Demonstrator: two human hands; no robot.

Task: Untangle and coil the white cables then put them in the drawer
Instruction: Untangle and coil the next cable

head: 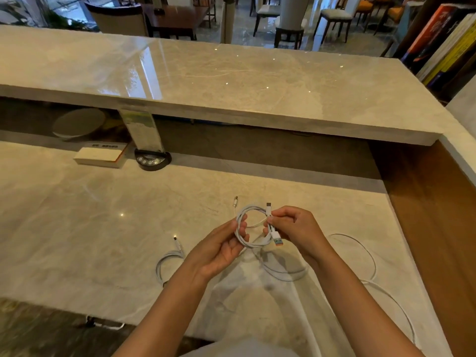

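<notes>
your left hand [221, 249] and right hand [296, 228] meet just above the marble desk [90, 228], holding a small coil of white cable [251, 228] between them. your left fingers are curled around the left side of the loop, thumb pressed on it; your right hand pinches the right side, where both plug ends are gathered: the small plug [269, 205] points up past your fingers, and the usb plug with the orange tip [277, 239] hangs below them. a second white cable [167, 264] lies partly looped on the desk to your left, its plug pointing away from you. a third loose white cable [365, 256] sprawls on the desk under and to the right of your right arm. another plug end [235, 201] rests on the desk just beyond the coil
</notes>
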